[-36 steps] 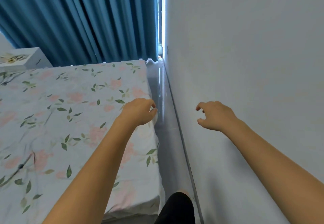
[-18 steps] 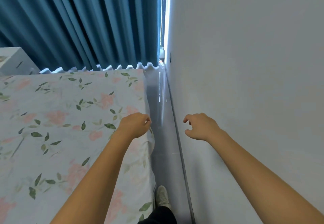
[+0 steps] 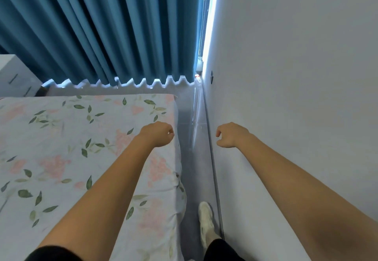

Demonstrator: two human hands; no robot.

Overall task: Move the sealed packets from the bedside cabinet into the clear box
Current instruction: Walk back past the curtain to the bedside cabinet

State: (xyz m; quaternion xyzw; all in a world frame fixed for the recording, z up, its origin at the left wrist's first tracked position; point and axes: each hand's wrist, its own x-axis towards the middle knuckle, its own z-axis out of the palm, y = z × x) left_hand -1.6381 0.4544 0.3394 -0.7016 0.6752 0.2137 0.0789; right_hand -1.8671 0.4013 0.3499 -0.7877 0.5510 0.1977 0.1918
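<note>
Transit step: walk aisle between bed (image 3: 86, 142) and wall (image 3: 286, 76) toward white bedside cabinet (image 3: 14, 76). Left hand (image 3: 157, 134), right hand (image 3: 231, 135) loosely curled, empty. Packets, box unseen.

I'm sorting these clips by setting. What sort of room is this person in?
Most likely a bedroom: a bed under a floral sheet, long blue curtains over a window, and a white drawer cabinet at far left. The person stands in the narrow gap between bed and wall.
</note>
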